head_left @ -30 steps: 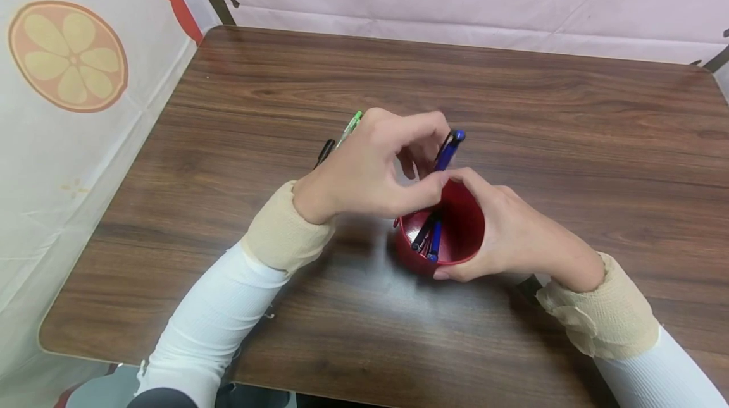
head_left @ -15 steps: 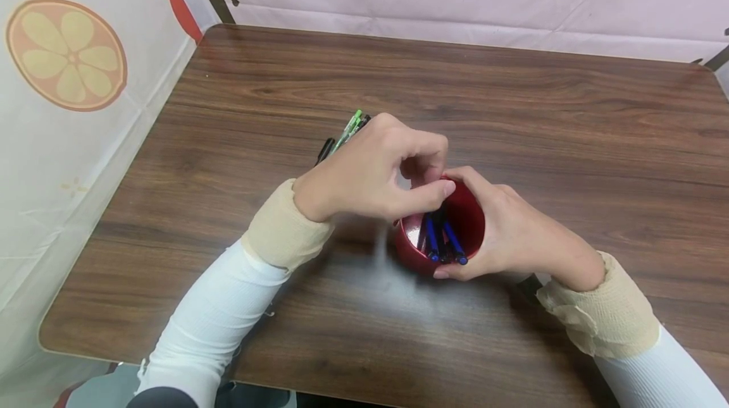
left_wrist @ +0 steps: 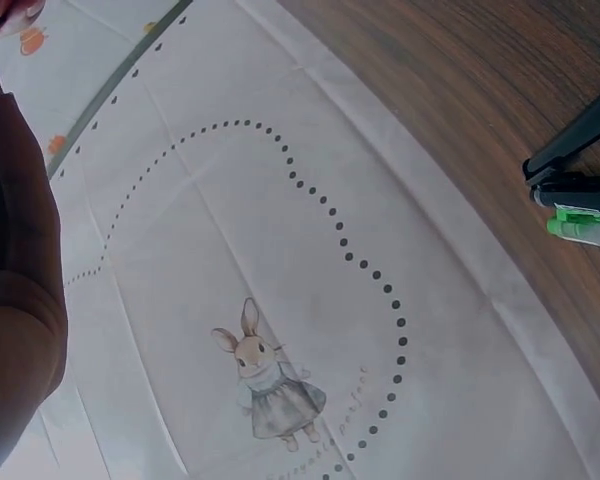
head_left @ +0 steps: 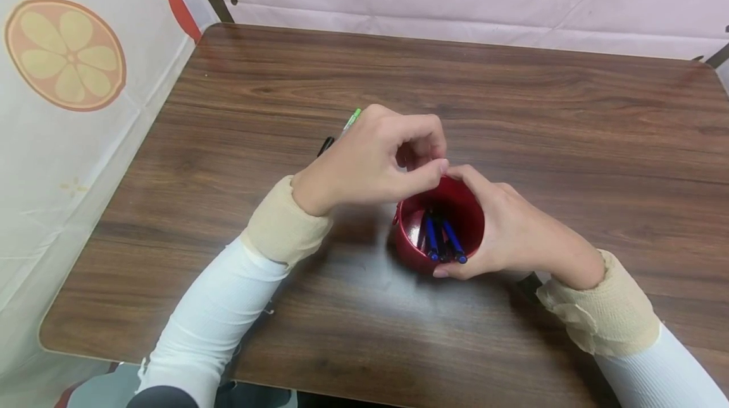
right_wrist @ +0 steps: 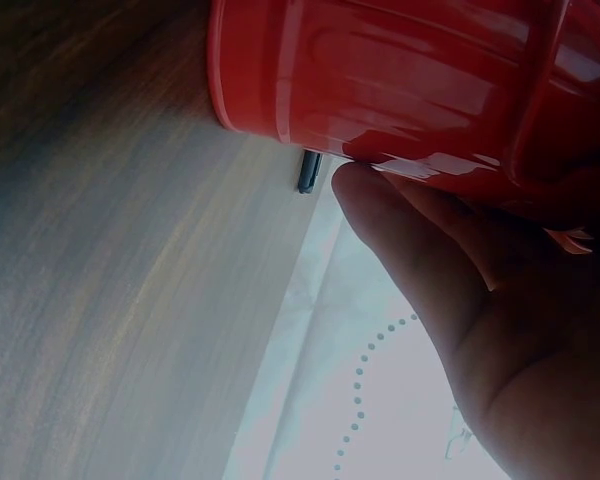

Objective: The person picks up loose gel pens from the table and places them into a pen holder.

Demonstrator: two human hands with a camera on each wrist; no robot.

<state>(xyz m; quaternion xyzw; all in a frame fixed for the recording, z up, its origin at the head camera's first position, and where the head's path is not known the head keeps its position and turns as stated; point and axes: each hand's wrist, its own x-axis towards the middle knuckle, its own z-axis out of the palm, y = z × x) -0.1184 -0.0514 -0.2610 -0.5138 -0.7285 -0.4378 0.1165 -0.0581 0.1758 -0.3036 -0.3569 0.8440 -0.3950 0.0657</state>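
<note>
My right hand grips the red pen cup at its rim, thumb on the near side and fingers round the far side. In the right wrist view the ridged red wall of the cup lies against the hand. Inside it lean two blue-tipped pens and dark ones. My left hand hovers at the far left rim, fingers loosely bent, nothing seen between them. Past it lie a green pen and a black pen, partly hidden by this hand.
The wooden table spreads all round. A printed cloth hangs behind its far edge, and another cloth at the left. A dark object lies under my right wrist. In the left wrist view, several pens lie together.
A second ago my left hand held a blue pen over the cup; that pen now stands inside. The left hand has drawn up slightly from the cup. The right hand stays put.
</note>
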